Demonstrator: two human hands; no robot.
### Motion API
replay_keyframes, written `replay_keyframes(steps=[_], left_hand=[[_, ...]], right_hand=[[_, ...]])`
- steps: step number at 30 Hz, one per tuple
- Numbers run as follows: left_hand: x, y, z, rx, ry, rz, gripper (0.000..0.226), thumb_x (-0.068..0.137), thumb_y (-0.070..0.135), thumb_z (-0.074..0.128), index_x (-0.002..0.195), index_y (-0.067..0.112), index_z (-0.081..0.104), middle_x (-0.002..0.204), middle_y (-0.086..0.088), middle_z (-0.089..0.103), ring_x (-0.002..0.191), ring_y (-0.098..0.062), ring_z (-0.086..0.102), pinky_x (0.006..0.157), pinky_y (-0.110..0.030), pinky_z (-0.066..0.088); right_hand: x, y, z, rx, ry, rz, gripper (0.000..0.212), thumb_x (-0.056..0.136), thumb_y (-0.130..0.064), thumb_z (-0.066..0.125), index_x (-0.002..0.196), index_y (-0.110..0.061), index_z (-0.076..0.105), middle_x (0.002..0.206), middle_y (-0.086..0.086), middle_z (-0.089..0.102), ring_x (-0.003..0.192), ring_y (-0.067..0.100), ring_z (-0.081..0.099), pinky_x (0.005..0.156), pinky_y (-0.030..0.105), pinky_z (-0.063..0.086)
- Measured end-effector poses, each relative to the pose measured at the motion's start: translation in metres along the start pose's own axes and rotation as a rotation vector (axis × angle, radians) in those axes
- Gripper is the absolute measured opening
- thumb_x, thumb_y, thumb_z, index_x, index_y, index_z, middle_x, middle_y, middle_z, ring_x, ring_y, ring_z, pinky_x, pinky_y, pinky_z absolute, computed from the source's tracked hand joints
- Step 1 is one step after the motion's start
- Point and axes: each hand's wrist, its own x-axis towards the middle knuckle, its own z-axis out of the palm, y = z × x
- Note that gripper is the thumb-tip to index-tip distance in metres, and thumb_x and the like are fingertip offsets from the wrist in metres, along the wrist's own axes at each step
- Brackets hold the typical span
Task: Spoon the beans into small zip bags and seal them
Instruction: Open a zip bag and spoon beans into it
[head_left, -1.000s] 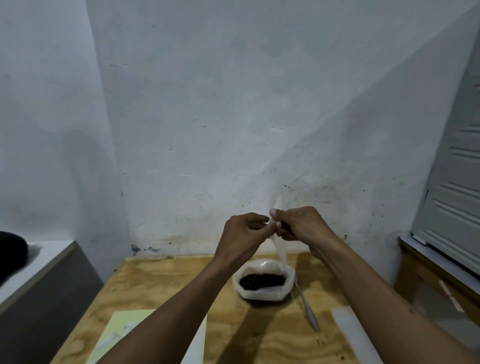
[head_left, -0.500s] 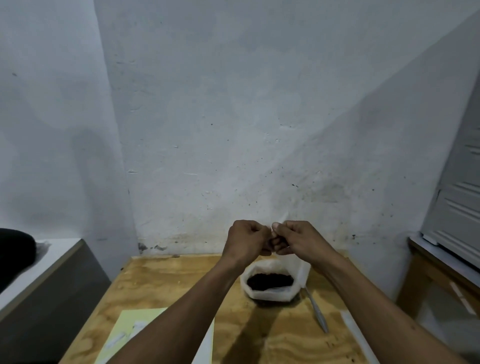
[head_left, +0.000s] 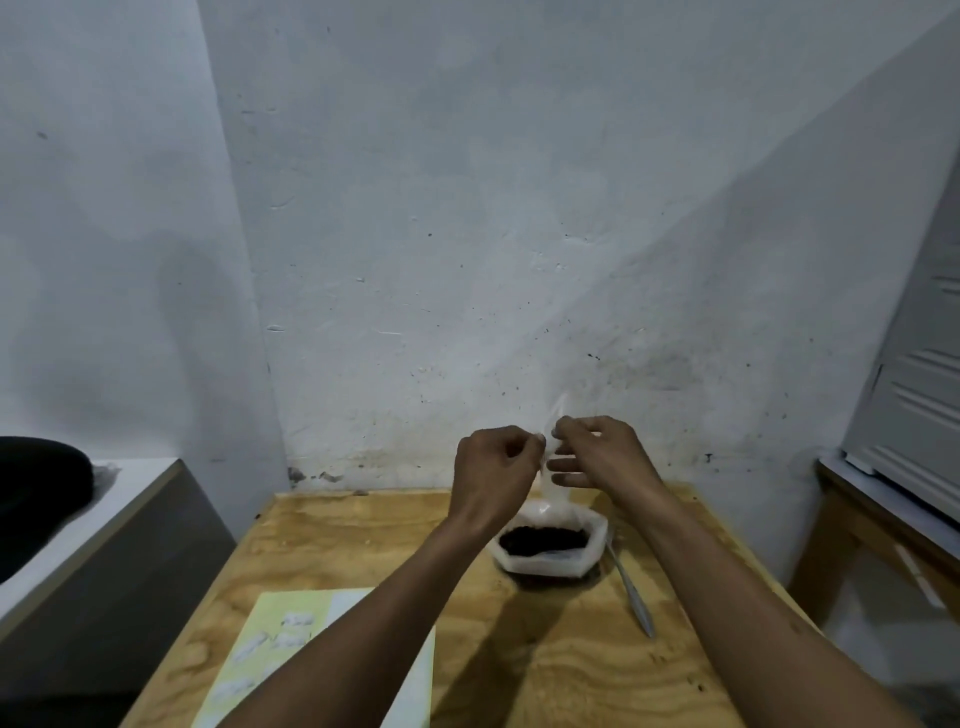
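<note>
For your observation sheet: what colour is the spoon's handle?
Silver-grey metal spoon, lying on the table; head view shows it best.

Your two forearms came up from the bottom edge of the frame, bare all the way: no sleeve, cuff, watch, bracelet or glove showed anywhere on them. Your left hand (head_left: 493, 467), just left of centre in the lower half, wore no ring that could be made out. Your right hand (head_left: 597, 457), just right of it, was equally bare, and its nails looked short and unpainted. Both arms were lean, with the wrist bones and tendons standing out in the dim light.
</note>
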Motion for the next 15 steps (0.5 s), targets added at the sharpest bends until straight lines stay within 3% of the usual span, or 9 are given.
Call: replay_keyframes(steps=[2, 3, 5, 7, 8, 9, 11, 13, 15], left_hand=[[-0.001, -0.005, -0.006, 0.017, -0.089, 0.044, 0.023, 0.097, 0.031, 0.065, 0.093, 0.015, 0.081, 0.085, 0.001, 0.078, 0.077, -0.008, 0.07, 0.07, -0.03, 0.055], [-0.002, -0.008, -0.008, 0.026, -0.134, 0.063, 0.023, 0.096, 0.035, 0.067, 0.106, 0.018, 0.078, 0.1, 0.005, 0.077, 0.09, -0.003, 0.069, 0.075, -0.02, 0.054], [0.001, -0.015, -0.011, 0.134, -0.221, 0.125, 0.06, 0.088, 0.047, 0.074, 0.142, 0.027, 0.055, 0.144, 0.012, 0.055, 0.128, 0.002, 0.049, 0.099, -0.008, 0.038], [0.007, -0.02, -0.014, 0.319, -0.337, 0.178, 0.107, 0.078, 0.058, 0.079, 0.161, 0.028, 0.017, 0.168, 0.01, 0.011, 0.151, -0.004, 0.011, 0.12, -0.024, 0.016], [0.01, -0.019, -0.016, 0.401, -0.382, 0.206, 0.121, 0.075, 0.059, 0.08, 0.162, 0.025, 0.003, 0.169, 0.008, -0.002, 0.153, -0.006, -0.001, 0.123, -0.032, 0.007], [0.014, -0.02, -0.018, 0.453, -0.411, 0.221, 0.129, 0.073, 0.058, 0.082, 0.162, 0.022, -0.004, 0.169, 0.004, -0.003, 0.152, -0.009, -0.004, 0.125, -0.037, 0.001], [0.019, -0.023, -0.02, 0.494, -0.416, 0.236, 0.127, 0.072, 0.052, 0.085, 0.161, 0.017, 0.001, 0.157, -0.005, 0.02, 0.145, -0.018, 0.013, 0.126, -0.044, 0.011], [0.022, -0.025, -0.02, 0.535, -0.373, 0.268, 0.115, 0.07, 0.05, 0.084, 0.158, 0.018, 0.017, 0.138, -0.006, 0.035, 0.128, -0.025, 0.034, 0.112, -0.041, 0.037], [0.021, -0.026, -0.019, 0.61, -0.363, 0.308, 0.107, 0.07, 0.05, 0.084, 0.154, 0.018, 0.027, 0.132, -0.006, 0.039, 0.116, -0.024, 0.043, 0.095, -0.032, 0.044]], right_hand=[[0.0, -0.005, -0.007, 0.032, -0.046, 0.001, 0.019, 0.095, -0.012, 0.064, 0.104, 0.004, 0.069, 0.093, 0.023, 0.073, 0.073, 0.031, 0.076, 0.068, 0.038, 0.065], [0.0, -0.006, -0.01, 0.009, -0.052, -0.018, 0.018, 0.096, -0.007, 0.062, 0.104, 0.008, 0.069, 0.089, 0.024, 0.072, 0.072, 0.031, 0.075, 0.063, 0.035, 0.064], [-0.001, -0.007, -0.013, -0.044, -0.053, -0.069, 0.013, 0.093, 0.001, 0.061, 0.099, 0.003, 0.072, 0.087, 0.027, 0.072, 0.075, 0.036, 0.073, 0.064, 0.036, 0.064], [-0.002, -0.009, -0.016, -0.048, -0.107, -0.101, 0.018, 0.089, 0.004, 0.063, 0.089, -0.01, 0.075, 0.091, 0.025, 0.074, 0.08, 0.036, 0.074, 0.07, 0.038, 0.065], [-0.004, -0.01, -0.018, -0.075, -0.155, -0.123, 0.02, 0.089, 0.003, 0.064, 0.085, -0.014, 0.075, 0.084, 0.016, 0.076, 0.073, 0.025, 0.074, 0.064, 0.031, 0.063], [-0.005, -0.01, -0.019, -0.126, -0.202, -0.149, 0.021, 0.09, 0.003, 0.064, 0.084, -0.015, 0.074, 0.073, 0.004, 0.074, 0.063, 0.014, 0.07, 0.056, 0.023, 0.058], [-0.006, -0.008, -0.022, -0.239, -0.222, -0.179, 0.02, 0.091, 0.002, 0.059, 0.087, -0.012, 0.074, 0.064, -0.01, 0.065, 0.057, 0.002, 0.062, 0.053, 0.016, 0.051], [-0.002, -0.002, -0.023, -0.333, -0.168, -0.2, 0.025, 0.092, 0.002, 0.054, 0.099, -0.01, 0.076, 0.082, -0.006, 0.069, 0.076, 0.007, 0.07, 0.066, 0.023, 0.06], [0.0, 0.002, -0.023, -0.391, -0.107, -0.2, 0.03, 0.093, 0.0, 0.053, 0.11, -0.01, 0.076, 0.101, -0.001, 0.071, 0.088, 0.014, 0.071, 0.075, 0.027, 0.062]])
